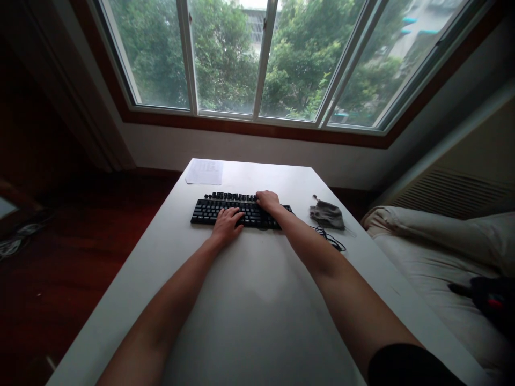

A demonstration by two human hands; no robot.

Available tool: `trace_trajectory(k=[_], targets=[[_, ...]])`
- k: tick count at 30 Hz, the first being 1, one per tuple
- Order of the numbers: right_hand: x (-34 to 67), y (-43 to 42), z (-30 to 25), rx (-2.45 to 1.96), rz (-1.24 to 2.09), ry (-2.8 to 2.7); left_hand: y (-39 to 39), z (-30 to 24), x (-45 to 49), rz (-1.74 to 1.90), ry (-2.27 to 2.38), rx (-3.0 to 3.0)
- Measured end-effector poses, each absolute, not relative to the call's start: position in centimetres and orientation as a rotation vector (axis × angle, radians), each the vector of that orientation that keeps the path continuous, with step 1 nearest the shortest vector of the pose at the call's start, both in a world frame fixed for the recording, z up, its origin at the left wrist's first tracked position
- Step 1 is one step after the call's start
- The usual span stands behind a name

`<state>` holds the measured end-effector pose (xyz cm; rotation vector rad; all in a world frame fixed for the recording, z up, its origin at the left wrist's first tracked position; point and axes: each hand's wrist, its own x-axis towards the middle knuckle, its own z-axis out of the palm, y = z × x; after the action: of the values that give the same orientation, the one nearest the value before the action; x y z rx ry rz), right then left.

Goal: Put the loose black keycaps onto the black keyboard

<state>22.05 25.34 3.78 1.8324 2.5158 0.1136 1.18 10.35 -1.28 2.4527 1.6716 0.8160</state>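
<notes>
A black keyboard [205,212] lies across the far half of the white table. My left hand [228,224] rests on its front middle part, with the fingers apart on the keys and nothing held. Just behind the keyboard, loose black keycaps [230,196] stand in a row. My right hand [269,200] reaches over the keyboard's right part to the right end of that row. Its fingers are bent and closed at a keycap there; the fingertips are partly hidden and small in view.
The white table [257,300] has a printed paper sheet [204,172] at its far left corner. To the right lie a grey cloth pouch [328,215] and a coiled black cable [333,241]. A covered sofa [422,252] stands beside the table, and windows [225,59] are beyond.
</notes>
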Motion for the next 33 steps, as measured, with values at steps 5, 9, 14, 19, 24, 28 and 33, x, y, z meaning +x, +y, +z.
trace_trajectory(k=[5,9,14,19,24,28,33], targets=[[22.0,25.7,3.9,1.781,0.155,2.518,10.4,-1.4,1.1,0.826,1.674,2.468],[21.9,25.9,4.3,1.752,0.128,2.512,10.4,-1.4,1.0,0.834,1.674,2.468],[22.0,25.9,4.5,1.691,0.153,2.531,10.5,-1.6,0.9,0.825,1.675,2.464],[22.1,26.0,4.6,1.630,0.157,2.539,10.5,-1.7,0.8,0.834,1.673,2.465],[22.2,26.2,4.4,1.625,0.154,2.573,10.5,-1.6,0.9,0.829,1.675,2.472],[22.8,26.2,4.2,1.664,0.150,2.636,10.4,-1.6,0.9,0.831,1.672,2.480],[24.2,25.8,3.9,1.770,0.011,2.867,10.4,-1.6,1.0,0.840,1.677,2.477]])
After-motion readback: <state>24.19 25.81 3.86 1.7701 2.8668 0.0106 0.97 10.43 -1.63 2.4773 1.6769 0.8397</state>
